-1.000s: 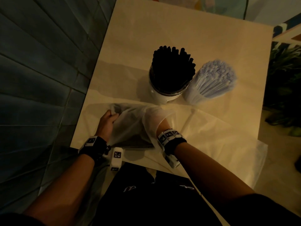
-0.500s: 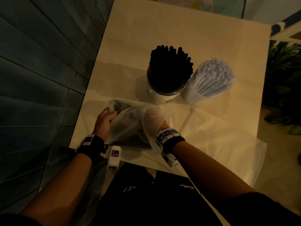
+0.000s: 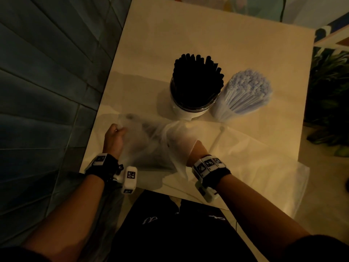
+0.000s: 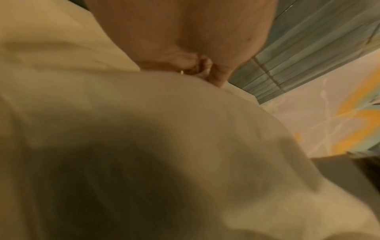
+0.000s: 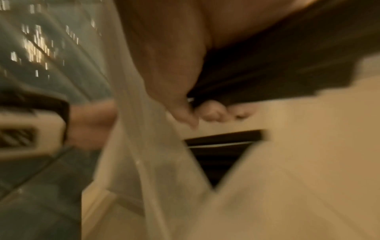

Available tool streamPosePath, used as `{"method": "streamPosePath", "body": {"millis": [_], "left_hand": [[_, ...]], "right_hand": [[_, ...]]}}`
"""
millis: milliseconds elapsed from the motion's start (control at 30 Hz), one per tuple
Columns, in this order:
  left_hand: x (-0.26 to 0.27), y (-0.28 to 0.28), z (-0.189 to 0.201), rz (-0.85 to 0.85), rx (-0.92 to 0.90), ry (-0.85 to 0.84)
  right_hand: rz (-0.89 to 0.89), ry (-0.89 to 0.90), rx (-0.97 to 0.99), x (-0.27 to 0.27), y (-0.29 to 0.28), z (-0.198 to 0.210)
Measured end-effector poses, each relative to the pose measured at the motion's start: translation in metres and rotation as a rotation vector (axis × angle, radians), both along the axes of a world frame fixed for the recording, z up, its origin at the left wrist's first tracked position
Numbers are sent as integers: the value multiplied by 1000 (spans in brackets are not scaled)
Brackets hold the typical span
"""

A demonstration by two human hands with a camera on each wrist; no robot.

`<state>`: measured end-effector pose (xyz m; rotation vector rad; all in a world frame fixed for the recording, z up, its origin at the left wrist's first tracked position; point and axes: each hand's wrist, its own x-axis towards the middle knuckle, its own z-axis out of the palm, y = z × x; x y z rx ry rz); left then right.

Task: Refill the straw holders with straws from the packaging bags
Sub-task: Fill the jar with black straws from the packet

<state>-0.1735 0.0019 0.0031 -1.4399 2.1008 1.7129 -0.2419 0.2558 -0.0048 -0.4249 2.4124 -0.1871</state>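
Bagging is proceeding: the left hand (image 3: 113, 140) is pinching the mouth of the translucent white plastic bag (image 3: 137, 137), which is lying at the near edge of the cream rectangular table (image 3: 188, 35). The right hand (image 5: 168, 68), inside the bag, is curling its fingers round a dark slim bundle (image 5: 267, 65). The next move is probably calling for seating the bundle deep and letting go without dragging the film. A white tub of black sticks (image 3: 196, 86) and a pack of pale-blue straws (image 3: 245, 95) are standing behind, with grey-blue floor tiles (image 3: 47, 82) to the left.
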Motion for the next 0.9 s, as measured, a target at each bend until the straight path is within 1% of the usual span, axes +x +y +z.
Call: {"method": "streamPosePath", "body": {"millis": [33,67,133,167,267,333,400,433,467,500,533,567,633,667,733,767,833,900], "left_hand": [[0,-3,-3,-3,-53,-46],[0,-7,-7,-14,-107,-90],[-1,-14,-14,-35,-193,-160],[-2,-16,-15,-43,-224,-192],[-4,-17,-16,-38,-270,-275],[-7,-15,-14,0,-292,-328],[-10,-11,-11,20,-358,-334],[-12,-8,-8,4,-432,-298],[-16,-3,-3,-21,-515,-219],[-21,3,4,-58,-579,-98],[-27,11,12,-111,-604,44],[-35,20,21,-177,-587,184],[-53,41,42,-304,-490,381],[-63,52,52,-360,-436,433],[-86,73,67,-450,-343,469],[-98,82,71,-470,-289,480],[-119,98,79,-443,-157,506],[-132,105,79,-420,-46,552]], "right_hand": [[11,-190,-77,-3,8,15],[26,-272,-85,-3,20,25],[64,-189,-44,-4,33,35],[55,-152,-35,-4,42,36],[-29,-152,6,-1,82,40],[-103,-138,11,-1,109,42],[-204,-100,-76,1,128,48],[-253,-78,-144,2,134,50],[-312,-57,-231,2,139,56],[-387,-43,-334,1,139,63],[-464,-29,-435,-2,136,70],[-530,-16,-532,-6,130,79],[-605,14,-705,-16,110,97],[-613,38,-805,-22,99,106],[-616,80,-1013,-38,76,123],[-623,104,-1110,-47,64,132],[-631,152,-1279,-68,41,148],[-637,191,-1399,-87,20,158]]}}
